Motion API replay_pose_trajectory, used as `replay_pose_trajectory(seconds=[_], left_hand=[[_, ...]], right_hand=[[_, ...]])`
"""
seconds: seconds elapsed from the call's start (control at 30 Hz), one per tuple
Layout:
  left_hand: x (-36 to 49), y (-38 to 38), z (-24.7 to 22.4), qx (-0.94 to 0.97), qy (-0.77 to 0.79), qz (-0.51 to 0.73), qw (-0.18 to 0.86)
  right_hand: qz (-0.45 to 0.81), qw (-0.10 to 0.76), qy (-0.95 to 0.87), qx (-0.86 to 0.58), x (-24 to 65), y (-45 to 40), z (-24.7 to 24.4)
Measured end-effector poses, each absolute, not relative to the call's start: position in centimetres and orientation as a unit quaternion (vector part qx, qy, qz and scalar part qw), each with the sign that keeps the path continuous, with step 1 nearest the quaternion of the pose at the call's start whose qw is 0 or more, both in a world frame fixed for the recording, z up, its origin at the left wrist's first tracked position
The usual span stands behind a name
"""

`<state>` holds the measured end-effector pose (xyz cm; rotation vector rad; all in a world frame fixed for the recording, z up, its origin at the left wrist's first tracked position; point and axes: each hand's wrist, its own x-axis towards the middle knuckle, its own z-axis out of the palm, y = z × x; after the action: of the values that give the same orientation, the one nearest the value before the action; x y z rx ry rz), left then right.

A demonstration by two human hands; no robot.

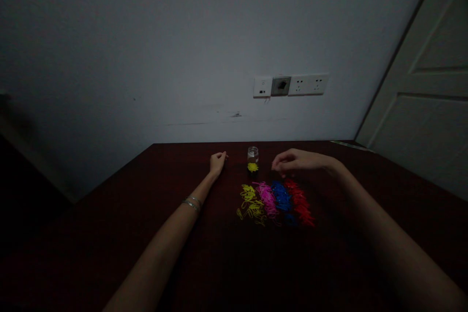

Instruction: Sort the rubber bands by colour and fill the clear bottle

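My left hand (218,163) rests on the table left of a small clear jar (253,152), its fingers curled in and nothing visible in them. To the jar's right hovers my right hand (288,161), fingers bent down and drawn together; anything between the fingertips is too small or dark to make out. Yellow paper clips (252,167) show at the jar's bottom. Nearer to me lie loose paper clips grouped by colour: a yellow group (252,203), a pink group (268,200), a blue group (282,196) and a red group (300,204). The right hand is nearest the blue and red ones.
The dark reddish table (175,175) meets a pale wall (164,58) at its back edge. Wall sockets (308,85) are set above it. On the right stands a white panelled door (427,107). A thin strip (351,146) lies at the table's back right.
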<state>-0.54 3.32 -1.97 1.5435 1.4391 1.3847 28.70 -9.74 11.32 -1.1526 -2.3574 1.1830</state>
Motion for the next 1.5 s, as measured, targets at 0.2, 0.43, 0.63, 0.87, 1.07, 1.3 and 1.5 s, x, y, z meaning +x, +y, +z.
replay_pose_trajectory(seconds=[0.2, 0.43, 0.63, 0.87, 1.07, 1.3, 1.5], left_hand=[[-0.8, 2.9, -1.7, 0.493, 0.512, 0.614, 0.343], [-0.8, 2.5, -1.3, 0.441, 0.496, 0.640, 0.388], [-0.7, 2.5, -1.3, 0.449, 0.490, 0.637, 0.391], [-0.7, 2.5, -1.3, 0.453, 0.490, 0.633, 0.391], [-0.7, 2.4, -1.2, 0.459, 0.489, 0.629, 0.394], [-0.8, 2.4, -1.2, 0.467, 0.491, 0.620, 0.395], [-0.7, 2.2, -1.1, 0.473, 0.497, 0.615, 0.389]], right_hand=[[0.174, 0.146, -0.903, -0.365, 21.4, -12.4, 10.9], [0.078, 0.038, -0.927, -0.364, 18.6, -13.0, 7.4], [0.011, -0.016, -0.926, -0.376, 17.6, -14.0, 6.0], [-0.009, -0.007, -0.915, -0.403, 17.4, -13.5, 5.1], [0.002, -0.004, -0.911, -0.412, 17.6, -13.1, 4.8], [-0.007, -0.005, -0.921, -0.390, 17.5, -13.0, 4.9], [-0.016, -0.003, -0.925, -0.381, 17.2, -13.4, 5.2]])
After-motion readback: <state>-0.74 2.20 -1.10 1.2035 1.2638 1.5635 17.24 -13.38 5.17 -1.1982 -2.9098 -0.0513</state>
